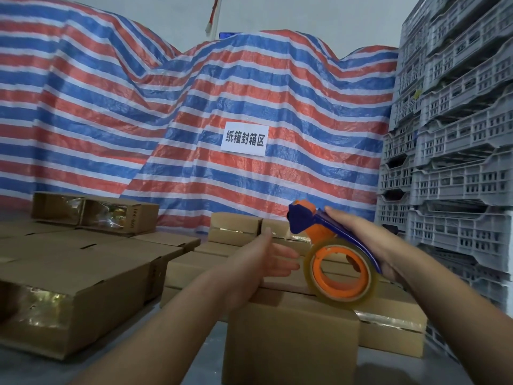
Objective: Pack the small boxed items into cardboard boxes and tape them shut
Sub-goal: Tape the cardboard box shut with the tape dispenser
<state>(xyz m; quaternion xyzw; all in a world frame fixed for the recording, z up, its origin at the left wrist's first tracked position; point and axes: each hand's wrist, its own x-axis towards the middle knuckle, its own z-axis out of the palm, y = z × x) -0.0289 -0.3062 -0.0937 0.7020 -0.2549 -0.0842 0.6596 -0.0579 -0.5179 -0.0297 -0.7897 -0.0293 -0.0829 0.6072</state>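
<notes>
A closed cardboard box (291,337) stands right in front of me. My right hand (369,240) grips a blue and orange tape dispenser (327,240) with a clear tape roll (342,276), held above the box's far right top edge. My left hand (261,262) is open with straight fingers, its edge touching the box's top beside the roll. Several taped cardboard boxes (236,226) lie behind it. The small boxed items are not visible.
Large taped cardboard boxes (69,287) fill the left side, with more boxes (94,212) stacked behind. A red, white and blue striped tarp (166,107) with a paper sign (244,138) hangs at the back. Grey plastic crates (455,134) tower on the right.
</notes>
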